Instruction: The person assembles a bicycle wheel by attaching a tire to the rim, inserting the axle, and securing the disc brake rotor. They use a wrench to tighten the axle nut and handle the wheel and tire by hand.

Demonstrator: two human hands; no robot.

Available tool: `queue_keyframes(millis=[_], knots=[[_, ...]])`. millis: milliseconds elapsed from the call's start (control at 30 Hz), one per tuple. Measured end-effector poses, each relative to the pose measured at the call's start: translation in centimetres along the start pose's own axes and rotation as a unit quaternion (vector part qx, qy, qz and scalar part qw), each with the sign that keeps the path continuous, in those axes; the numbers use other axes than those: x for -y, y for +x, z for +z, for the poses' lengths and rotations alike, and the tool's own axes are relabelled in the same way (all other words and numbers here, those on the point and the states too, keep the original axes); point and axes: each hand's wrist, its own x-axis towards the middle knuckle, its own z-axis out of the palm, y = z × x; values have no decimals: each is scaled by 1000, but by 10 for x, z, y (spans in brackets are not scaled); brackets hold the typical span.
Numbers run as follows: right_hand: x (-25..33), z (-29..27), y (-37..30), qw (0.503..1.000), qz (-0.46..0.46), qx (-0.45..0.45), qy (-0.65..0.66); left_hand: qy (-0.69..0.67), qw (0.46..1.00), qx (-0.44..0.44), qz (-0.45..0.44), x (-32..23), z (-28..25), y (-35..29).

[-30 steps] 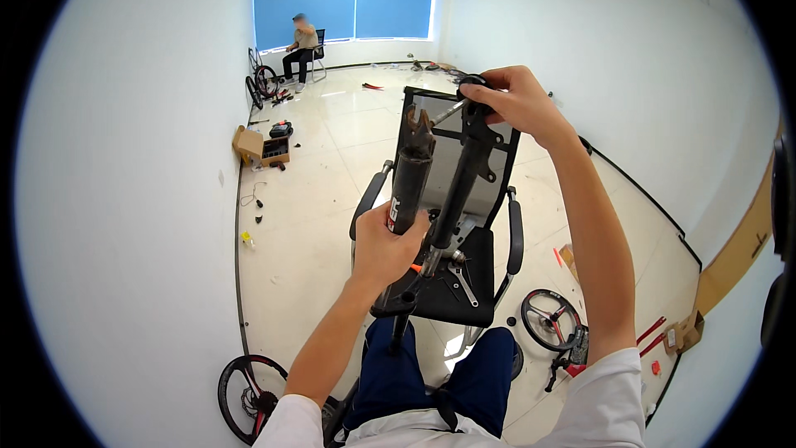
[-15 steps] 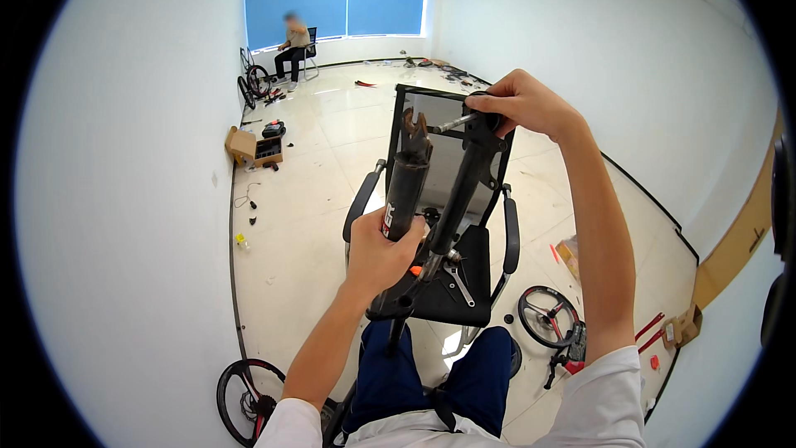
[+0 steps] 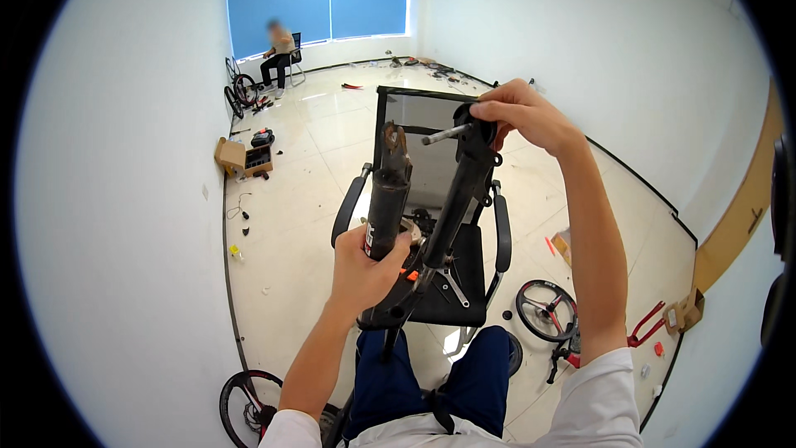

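Note:
In front of me a black bicycle fork (image 3: 454, 203) is held with its dropout ends pointing up and away. My left hand (image 3: 363, 275) is wrapped around its left leg, below a worn, rusty-looking dropout (image 3: 396, 145). At the end of the right leg, my right hand (image 3: 531, 116) pinches a round black part (image 3: 467, 116). From there a grey metal axle (image 3: 446, 134) sticks out toward the left leg, its tip free. Beneath the fork, a silver crank arm or wrench (image 3: 454, 289) and an orange piece (image 3: 411, 275) lie on the chair seat (image 3: 468, 314).
The black office chair (image 3: 503, 228) faces me. To the right lie a spoked wheel (image 3: 547, 311), a red frame part (image 3: 647, 328) and a cardboard box (image 3: 685, 312). Another wheel (image 3: 240, 415) is at lower left. Open boxes (image 3: 232, 156) line the left wall; a person (image 3: 279, 54) sits far back.
The fork has tilted slightly, and its left leg has come lower and nearer. The axle's tip has swung toward me and shows more plainly. Both hands keep their holds.

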Motion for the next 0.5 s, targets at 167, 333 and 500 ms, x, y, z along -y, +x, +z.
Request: queue_keyframes(millis=[167,333,500], knots=[[6,-7,-3,995,-31,-84,-43,-19,1000,16,4,0,4,1],[22,1,-5,991,-34,-123,-44,-21,999,26,-6,1,7,4],[18,7,-6,984,-20,-118,-129,1,999,38,-36,-4,6,3]])
